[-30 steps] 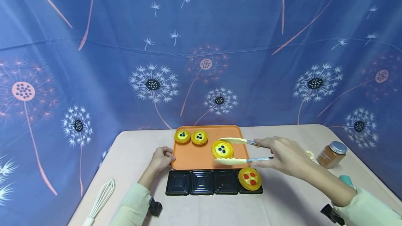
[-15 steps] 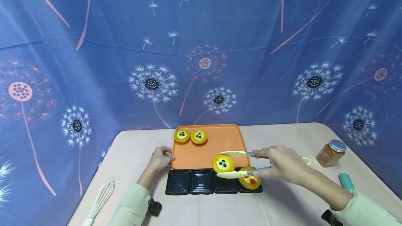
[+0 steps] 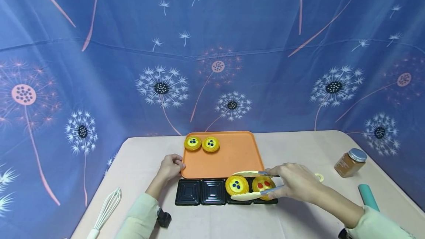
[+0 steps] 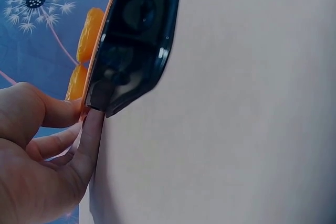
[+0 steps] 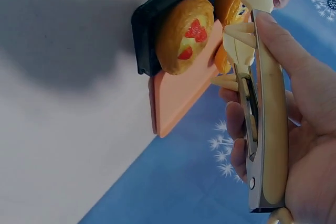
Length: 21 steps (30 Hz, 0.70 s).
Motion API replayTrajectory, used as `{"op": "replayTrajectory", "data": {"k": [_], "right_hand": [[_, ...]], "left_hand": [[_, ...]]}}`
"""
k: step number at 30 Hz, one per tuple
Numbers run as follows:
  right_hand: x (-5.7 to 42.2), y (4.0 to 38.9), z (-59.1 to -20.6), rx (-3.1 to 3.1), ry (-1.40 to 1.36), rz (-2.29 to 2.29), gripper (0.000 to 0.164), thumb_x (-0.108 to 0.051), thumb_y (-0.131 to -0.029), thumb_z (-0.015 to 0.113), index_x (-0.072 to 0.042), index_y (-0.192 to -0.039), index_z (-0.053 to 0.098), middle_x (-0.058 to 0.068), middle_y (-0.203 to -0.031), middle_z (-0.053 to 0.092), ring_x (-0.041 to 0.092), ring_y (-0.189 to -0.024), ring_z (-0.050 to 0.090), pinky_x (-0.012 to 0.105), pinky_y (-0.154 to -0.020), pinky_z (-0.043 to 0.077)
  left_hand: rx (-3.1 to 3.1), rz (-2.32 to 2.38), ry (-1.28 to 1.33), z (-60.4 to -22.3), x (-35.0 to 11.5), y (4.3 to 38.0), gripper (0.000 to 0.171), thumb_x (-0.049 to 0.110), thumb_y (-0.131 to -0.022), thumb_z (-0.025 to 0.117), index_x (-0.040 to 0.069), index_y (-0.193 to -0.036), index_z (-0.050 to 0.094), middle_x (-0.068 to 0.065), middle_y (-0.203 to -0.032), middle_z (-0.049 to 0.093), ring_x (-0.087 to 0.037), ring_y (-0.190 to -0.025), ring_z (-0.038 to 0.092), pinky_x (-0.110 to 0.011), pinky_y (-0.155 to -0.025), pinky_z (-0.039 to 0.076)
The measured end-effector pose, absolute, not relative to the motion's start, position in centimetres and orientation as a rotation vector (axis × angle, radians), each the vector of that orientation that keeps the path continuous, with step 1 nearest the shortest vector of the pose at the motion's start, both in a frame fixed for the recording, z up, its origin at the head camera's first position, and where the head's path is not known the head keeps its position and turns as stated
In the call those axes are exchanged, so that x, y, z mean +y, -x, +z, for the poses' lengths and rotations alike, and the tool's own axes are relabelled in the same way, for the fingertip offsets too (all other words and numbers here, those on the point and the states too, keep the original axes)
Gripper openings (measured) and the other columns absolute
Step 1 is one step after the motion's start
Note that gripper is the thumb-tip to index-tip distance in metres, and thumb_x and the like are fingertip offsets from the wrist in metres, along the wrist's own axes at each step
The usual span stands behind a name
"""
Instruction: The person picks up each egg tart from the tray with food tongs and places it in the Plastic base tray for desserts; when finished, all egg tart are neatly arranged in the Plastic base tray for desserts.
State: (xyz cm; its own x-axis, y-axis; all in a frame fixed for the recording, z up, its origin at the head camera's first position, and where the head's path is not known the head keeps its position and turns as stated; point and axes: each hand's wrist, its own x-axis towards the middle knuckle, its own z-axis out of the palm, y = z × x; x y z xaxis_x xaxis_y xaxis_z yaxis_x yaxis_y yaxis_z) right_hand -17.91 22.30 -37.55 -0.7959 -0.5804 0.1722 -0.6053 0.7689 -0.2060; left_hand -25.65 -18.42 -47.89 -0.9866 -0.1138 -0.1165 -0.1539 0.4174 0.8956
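Observation:
My right hand (image 3: 295, 183) grips a pair of cream-tipped metal tongs (image 5: 273, 124). Between the tong tips is an egg tart with blue dots (image 3: 237, 185), at the third compartment of a black four-part tray (image 3: 187, 193); whether it touches the bottom cannot be seen. Beside it, in the right-end compartment, sits a tart with red pieces (image 5: 186, 35). My left hand (image 3: 170, 167) pinches the left edge of an orange tray (image 3: 229, 158), thumb on the near side in the left wrist view. Two blue-dotted tarts (image 3: 201, 144) rest at that tray's back left.
A whisk (image 3: 107, 209) lies at the table's left. On the right stand a silver-lidded jar (image 3: 351, 163) and a teal cylinder (image 3: 368, 196), partly behind the right forearm. Blue dandelion-print cloth (image 3: 212, 47) hangs behind and at both sides.
The tongs and the blue-dotted tart between them have come down and toward me, from above the orange tray to the black tray's third compartment. My left hand keeps its place.

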Motion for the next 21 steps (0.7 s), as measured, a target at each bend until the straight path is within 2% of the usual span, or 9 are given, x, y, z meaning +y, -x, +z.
{"op": "replayTrajectory", "data": {"k": [4,11,18,21], "right_hand": [[22.38,17.92,-37.94,-2.867,-0.950,0.401,0.068,-0.061,-0.067,0.083,-0.011,-0.112,0.076,0.003,-0.104,0.074,0.021,-0.086,0.068,0.027,-0.051,0.044],[22.54,17.92,-38.22,-2.863,-0.943,0.414,0.069,-0.061,-0.067,0.083,-0.011,-0.113,0.075,0.004,-0.102,0.074,0.022,-0.085,0.068,0.027,-0.050,0.043],[22.48,17.85,-38.40,-2.862,-0.928,0.413,0.068,-0.058,-0.065,0.085,-0.009,-0.112,0.075,0.003,-0.103,0.074,0.026,-0.089,0.069,0.039,-0.058,0.055],[22.47,17.81,-38.29,-2.867,-0.912,0.404,0.071,-0.060,-0.064,0.085,-0.009,-0.113,0.075,0.003,-0.105,0.074,0.028,-0.091,0.069,0.040,-0.060,0.056]], "left_hand": [[2.609,1.667,0.245,-47.97,-18.40,25.69,0.020,-0.004,-0.087,0.068,-0.008,-0.105,0.060,-0.011,-0.083,0.053,-0.017,-0.066,0.056,-0.031,-0.054,0.058],[2.605,1.672,0.244,-47.94,-18.40,25.73,0.020,-0.004,-0.087,0.068,-0.008,-0.105,0.060,-0.010,-0.082,0.053,-0.017,-0.067,0.055,-0.030,-0.053,0.057],[2.610,1.673,0.237,-48.00,-18.46,25.68,0.021,-0.005,-0.086,0.068,-0.008,-0.105,0.060,-0.008,-0.081,0.055,-0.016,-0.066,0.056,-0.030,-0.053,0.057],[2.611,1.676,0.230,-48.03,-18.42,25.65,0.020,-0.005,-0.086,0.068,-0.008,-0.105,0.060,-0.009,-0.081,0.056,-0.017,-0.066,0.057,-0.030,-0.053,0.057]]}}
